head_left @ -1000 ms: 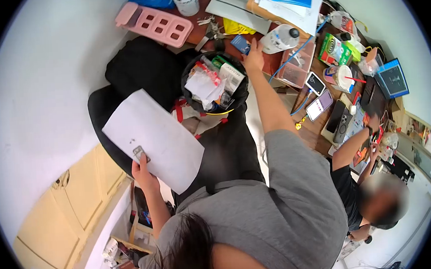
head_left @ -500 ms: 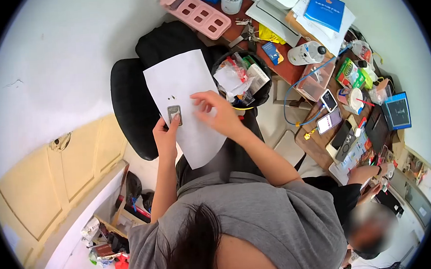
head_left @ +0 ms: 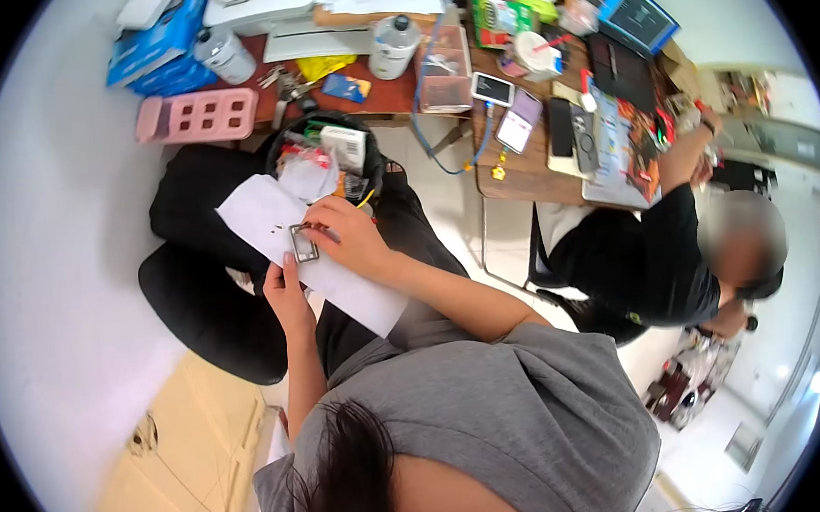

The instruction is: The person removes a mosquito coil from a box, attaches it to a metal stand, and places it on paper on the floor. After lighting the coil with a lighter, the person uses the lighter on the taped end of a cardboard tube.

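The left hand gripped a white sheet of paper from below, thumb beside a small metal frame lying on it. The right hand pinched the frame's upper edge (fingertips closed). A black bin stood just beyond, below the cluttered desk.

Two hands are seen at the grip – the left hand and the right hand – on one sheet of paper bearing one small metal frame. Beyond the grip, one bin, two bottles and one pink tray are counted.
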